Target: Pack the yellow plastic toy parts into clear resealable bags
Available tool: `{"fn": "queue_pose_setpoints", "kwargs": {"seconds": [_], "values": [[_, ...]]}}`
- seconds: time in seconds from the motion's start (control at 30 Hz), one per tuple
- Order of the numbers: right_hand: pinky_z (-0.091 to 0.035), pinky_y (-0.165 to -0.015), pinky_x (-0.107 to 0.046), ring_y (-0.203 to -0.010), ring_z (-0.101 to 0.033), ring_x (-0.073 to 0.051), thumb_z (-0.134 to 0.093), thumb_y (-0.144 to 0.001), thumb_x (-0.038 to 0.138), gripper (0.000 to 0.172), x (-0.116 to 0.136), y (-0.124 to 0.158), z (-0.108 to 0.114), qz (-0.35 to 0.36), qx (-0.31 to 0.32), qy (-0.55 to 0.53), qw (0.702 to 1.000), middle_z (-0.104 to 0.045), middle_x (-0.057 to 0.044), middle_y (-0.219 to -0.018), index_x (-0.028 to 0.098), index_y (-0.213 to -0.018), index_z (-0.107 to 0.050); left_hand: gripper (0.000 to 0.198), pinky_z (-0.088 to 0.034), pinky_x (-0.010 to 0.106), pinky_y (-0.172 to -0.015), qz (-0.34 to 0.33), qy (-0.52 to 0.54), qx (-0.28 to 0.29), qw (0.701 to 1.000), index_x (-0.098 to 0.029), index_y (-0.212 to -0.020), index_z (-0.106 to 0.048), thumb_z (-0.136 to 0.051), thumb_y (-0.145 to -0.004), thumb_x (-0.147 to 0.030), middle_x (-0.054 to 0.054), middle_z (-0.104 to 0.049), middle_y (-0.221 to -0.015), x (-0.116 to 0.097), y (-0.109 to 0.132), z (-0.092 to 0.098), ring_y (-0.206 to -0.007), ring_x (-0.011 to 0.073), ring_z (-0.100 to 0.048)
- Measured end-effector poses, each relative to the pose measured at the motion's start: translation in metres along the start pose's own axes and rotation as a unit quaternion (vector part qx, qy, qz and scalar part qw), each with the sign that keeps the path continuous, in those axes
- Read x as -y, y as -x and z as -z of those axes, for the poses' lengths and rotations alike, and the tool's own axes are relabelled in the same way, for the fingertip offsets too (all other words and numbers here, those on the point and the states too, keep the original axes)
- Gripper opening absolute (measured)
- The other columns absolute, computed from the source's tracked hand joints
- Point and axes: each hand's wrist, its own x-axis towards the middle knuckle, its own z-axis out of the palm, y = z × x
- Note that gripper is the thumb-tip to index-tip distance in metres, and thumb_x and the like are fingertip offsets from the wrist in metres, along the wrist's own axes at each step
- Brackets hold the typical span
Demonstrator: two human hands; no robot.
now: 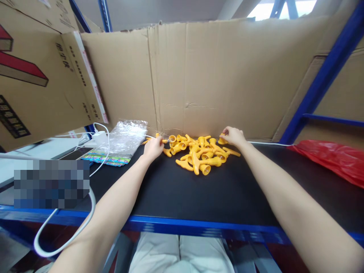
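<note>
Several yellow plastic pieces (195, 159) lie in a loose pile on the black tabletop (199, 197), near the cardboard at the back. Some have cup-like ends with something shiny inside. My left hand (154, 148) is at the pile's left edge, its fingers closed around a yellow piece (158, 135). At the right rear of the pile, my right hand (233, 135) has its fingertips pressed on another yellow piece (222, 140).
Clear plastic packaging (127, 136) with a colourful strip lies left of the pile, beside a white cable (108, 142) and charger (99, 137). A red plastic bag (331, 157) sits at the right. Cardboard (216, 79) stands behind; a blue post (324, 76) rises at the right.
</note>
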Motion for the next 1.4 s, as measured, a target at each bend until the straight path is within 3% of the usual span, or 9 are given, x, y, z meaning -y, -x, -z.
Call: {"fn": "queue_pose_setpoints", "kwargs": {"seconds": [0.57, 0.7, 0.8, 0.97, 1.3, 1.4], "values": [[-0.034, -0.081, -0.041, -0.095, -0.052, -0.025, -0.057, -0.076, 0.04, 0.019, -0.003, -0.015, -0.019, 0.031, 0.013, 0.061, 0.998, -0.064, -0.007, -0.086, 0.022, -0.077, -0.062, 0.025, -0.047, 0.028, -0.07, -0.003, 0.004, 0.0, 1.0, -0.022, -0.1, -0.059, -0.042, -0.082, -0.023, 0.007, -0.067, -0.086, -0.003, 0.002, 0.006, -0.086, 0.0219, -0.064], [-0.034, -0.084, -0.045, -0.107, -0.045, -0.03, -0.053, -0.079, 0.044, 0.029, -0.01, -0.013, -0.021, 0.047, -0.043, 0.055, 0.996, -0.06, -0.011, -0.109, 0.021, -0.094, -0.064, 0.023, -0.047, 0.028, -0.067, -0.006, 0.003, -0.002, 1.0, -0.022, -0.097, -0.06, -0.043, -0.081, -0.023, 0.007, -0.067, -0.084, -0.004, 0.002, 0.007, -0.084, 0.0228, -0.064], [-0.034, -0.087, -0.047, -0.112, -0.044, -0.03, -0.045, -0.084, 0.039, 0.033, -0.013, -0.014, -0.02, 0.031, -0.02, 0.049, 0.998, -0.057, -0.011, -0.119, 0.022, -0.106, -0.063, 0.024, -0.047, 0.028, -0.067, -0.004, 0.003, 0.002, 1.0, -0.022, -0.098, -0.059, -0.043, -0.08, -0.022, 0.006, -0.067, -0.085, -0.004, 0.002, 0.007, -0.084, 0.0222, -0.064], [-0.037, -0.084, -0.044, -0.102, -0.055, -0.028, -0.043, -0.084, 0.027, 0.028, -0.018, -0.018, -0.019, -0.028, 0.068, 0.051, 0.996, -0.064, -0.01, -0.107, 0.023, -0.095, -0.068, 0.024, -0.047, 0.028, -0.069, -0.005, 0.01, 0.004, 1.0, -0.023, -0.098, -0.06, -0.043, -0.08, -0.022, 0.006, -0.067, -0.087, -0.004, 0.001, 0.006, -0.085, 0.0218, -0.063], [-0.041, -0.077, -0.039, -0.093, -0.057, -0.025, -0.051, -0.076, 0.025, 0.019, -0.024, -0.022, -0.015, -0.016, 0.061, 0.056, 0.996, -0.066, -0.008, -0.096, 0.021, -0.083, -0.067, 0.024, -0.047, 0.028, -0.071, -0.002, 0.013, 0.009, 1.0, -0.023, -0.098, -0.061, -0.044, -0.08, -0.022, 0.006, -0.067, -0.086, -0.003, 0.001, 0.006, -0.086, 0.022, -0.063], [-0.04, -0.079, -0.04, -0.096, -0.055, -0.026, -0.051, -0.076, 0.03, 0.02, -0.02, -0.021, -0.012, 0.009, 0.04, 0.046, 0.998, -0.063, -0.009, -0.101, 0.021, -0.084, -0.067, 0.024, -0.047, 0.028, -0.07, -0.004, 0.012, 0.003, 1.0, -0.023, -0.097, -0.06, -0.044, -0.08, -0.021, 0.006, -0.066, -0.085, -0.003, 0.001, 0.005, -0.085, 0.022, -0.063]]}}
